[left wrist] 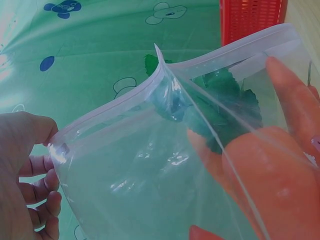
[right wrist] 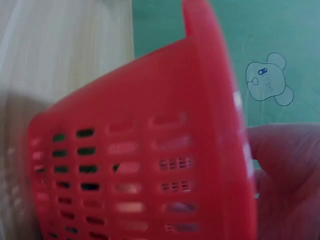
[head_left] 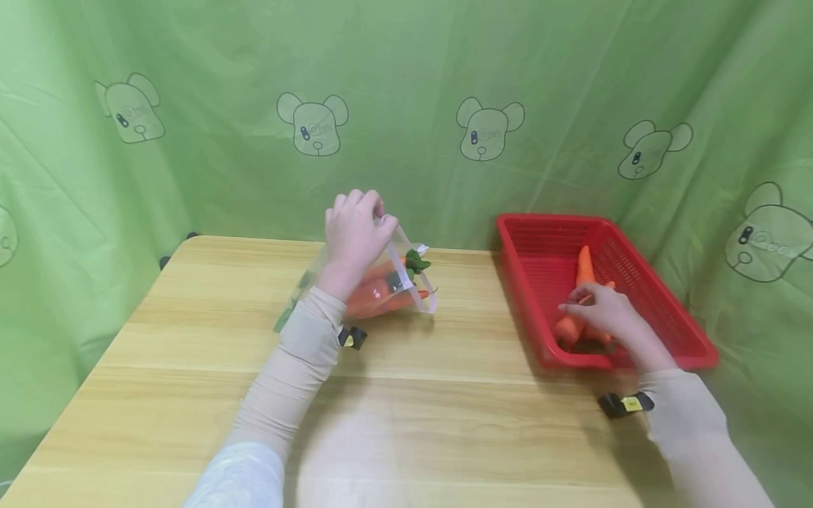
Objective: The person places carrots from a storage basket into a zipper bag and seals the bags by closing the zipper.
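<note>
My left hand (head_left: 356,229) pinches the top edge of a clear zip bag (left wrist: 130,170) between thumb and index finger. Inside the bag lie several carrots (left wrist: 280,170) and some green leaves (left wrist: 220,95). At its mouth, the bag gapes partway, facing right in the head view. My right hand (head_left: 603,308) reaches over the near end of a red plastic basket (head_left: 527,282), fingers bent down among the carrots (head_left: 585,264) there. In the right wrist view the basket wall hides the fingertips, so I cannot tell whether they grip a carrot.
Both the bag and the basket rest on a light wooden table (head_left: 406,409), the basket at the right. A green curtain (head_left: 406,56) with printed bear heads surrounds the table behind and at the sides. Black straps with yellow labels sit at both wrists.
</note>
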{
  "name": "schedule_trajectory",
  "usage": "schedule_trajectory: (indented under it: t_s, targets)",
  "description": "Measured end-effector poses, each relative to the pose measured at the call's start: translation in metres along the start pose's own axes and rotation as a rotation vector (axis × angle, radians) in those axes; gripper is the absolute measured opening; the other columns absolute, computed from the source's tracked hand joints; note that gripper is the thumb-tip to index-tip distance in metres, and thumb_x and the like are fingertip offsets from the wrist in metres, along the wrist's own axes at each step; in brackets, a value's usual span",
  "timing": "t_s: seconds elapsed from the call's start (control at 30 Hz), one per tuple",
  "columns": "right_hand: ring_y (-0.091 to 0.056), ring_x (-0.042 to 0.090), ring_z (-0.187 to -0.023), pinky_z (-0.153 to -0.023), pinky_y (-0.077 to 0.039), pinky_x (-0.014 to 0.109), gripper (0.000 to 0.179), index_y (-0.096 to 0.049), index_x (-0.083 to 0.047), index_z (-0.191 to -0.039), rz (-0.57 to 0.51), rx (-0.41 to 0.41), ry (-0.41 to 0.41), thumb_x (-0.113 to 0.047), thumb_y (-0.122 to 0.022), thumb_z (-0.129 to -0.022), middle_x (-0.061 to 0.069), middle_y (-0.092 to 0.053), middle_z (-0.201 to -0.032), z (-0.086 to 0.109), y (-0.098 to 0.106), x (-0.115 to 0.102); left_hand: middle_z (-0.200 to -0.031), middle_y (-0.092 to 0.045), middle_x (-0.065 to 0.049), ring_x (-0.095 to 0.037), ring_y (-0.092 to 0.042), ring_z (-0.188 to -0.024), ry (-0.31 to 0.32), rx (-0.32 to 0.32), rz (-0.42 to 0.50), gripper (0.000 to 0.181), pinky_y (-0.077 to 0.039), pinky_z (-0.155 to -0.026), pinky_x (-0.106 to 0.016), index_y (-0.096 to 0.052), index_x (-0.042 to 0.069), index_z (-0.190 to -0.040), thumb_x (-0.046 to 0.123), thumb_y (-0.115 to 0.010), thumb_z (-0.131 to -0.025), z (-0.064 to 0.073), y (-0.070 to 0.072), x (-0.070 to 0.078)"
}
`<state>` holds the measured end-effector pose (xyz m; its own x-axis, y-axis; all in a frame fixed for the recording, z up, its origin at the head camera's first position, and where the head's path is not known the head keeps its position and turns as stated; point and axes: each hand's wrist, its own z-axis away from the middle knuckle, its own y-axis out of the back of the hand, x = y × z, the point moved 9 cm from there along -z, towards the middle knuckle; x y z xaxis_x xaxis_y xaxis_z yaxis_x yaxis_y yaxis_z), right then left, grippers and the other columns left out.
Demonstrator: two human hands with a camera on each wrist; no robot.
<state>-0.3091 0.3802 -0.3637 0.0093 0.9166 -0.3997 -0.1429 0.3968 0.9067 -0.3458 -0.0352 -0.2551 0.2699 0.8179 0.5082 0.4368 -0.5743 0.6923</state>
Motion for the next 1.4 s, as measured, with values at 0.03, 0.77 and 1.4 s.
schedule_trajectory:
  t_s: [0.03, 0.77, 1.4]
  targets:
    - [-0.06, 0.037, -0.091, -0.07, -0.047, 0.038, 0.05, -0.055, 0.001, -0.116, -0.005, -0.037, -0.008, -0.042, -0.063, -0.09, 0.024, -0.065, -0.103, 0.001, -0.004, 0.002, -0.088, -0.057, -0.001, -0.021, -0.047, -0.089, 0.0, -0.001, 0.0, 0.012, -0.039, -0.079, -0.036, -0.059, 0.015, -0.085, 0.026, -0.064, -0.084, 0.0, 0.0, 0.0]
    - [-0.061, 0.024, -0.098, -0.082, -0.049, 0.04, 0.052, -0.054, -0.001, -0.13, 0.075, -0.273, 0.139, -0.039, -0.056, -0.095, 0.016, -0.062, -0.115, 0.005, -0.043, 0.004, -0.088, -0.057, 0.0, -0.02, -0.047, -0.089, 0.006, -0.011, -0.004, 0.012, -0.039, -0.08, -0.036, -0.058, 0.016, -0.085, 0.027, -0.063, -0.084, 0.0, -0.003, -0.001]
    - [-0.057, 0.023, -0.067, -0.063, -0.043, 0.038, 0.049, -0.045, -0.007, -0.133, 0.071, -0.028, 0.17, -0.031, -0.063, -0.093, 0.024, -0.06, -0.095, 0.0, -0.01, -0.003, -0.088, -0.057, -0.001, -0.021, -0.048, -0.089, 0.003, -0.012, -0.018, 0.012, -0.04, -0.079, -0.037, -0.058, 0.016, -0.085, 0.027, -0.063, -0.084, 0.001, -0.001, 0.001]
